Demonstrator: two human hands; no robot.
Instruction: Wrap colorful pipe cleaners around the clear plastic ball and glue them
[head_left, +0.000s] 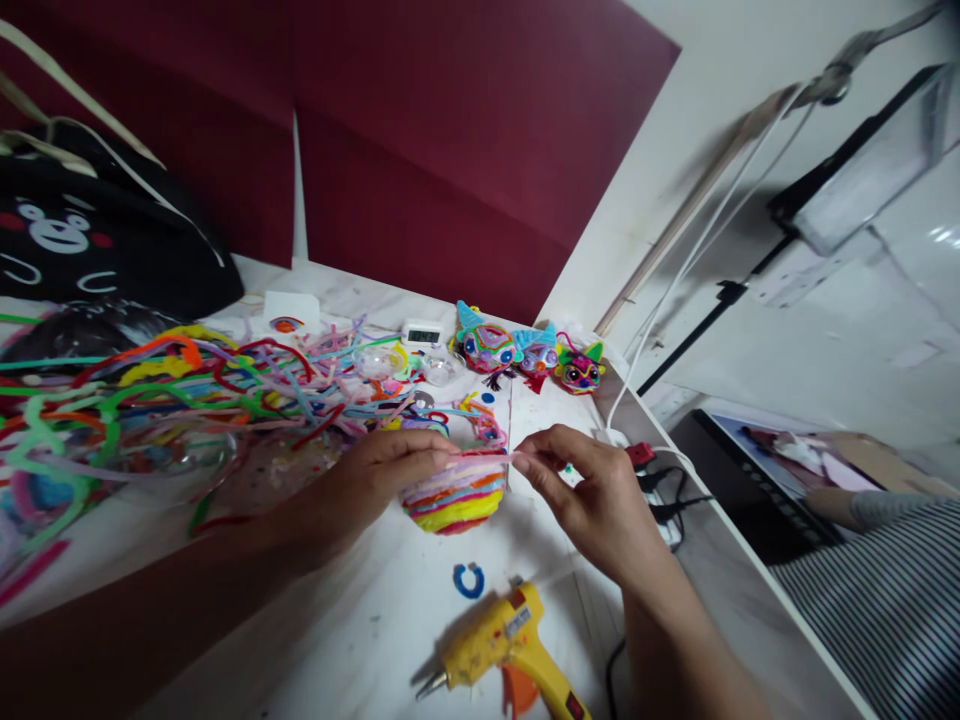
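My left hand (401, 462) pinches the left end of a pale pink fuzzy strip (480, 459) between thumb and fingers. Its right end is between the thumb and forefinger of my right hand (581, 485). The strip is stretched level across the upper part of a rounded piece wrapped in coloured stripes (454, 503), yellow, orange, blue and pink; whether they touch is unclear. Nearer the front lies a blue C-shaped piece (469, 581). A yellow glue gun (499, 640) rests below it, nozzle pointing left.
Tangled pipe cleaners (187, 400) spread over the left side. Several decorated figures (491, 345) and a small digital clock (422, 333) stand at the back. A power strip with cables (664, 510) is at the right edge. Another person's striped clothing (885, 590) shows at the far right.
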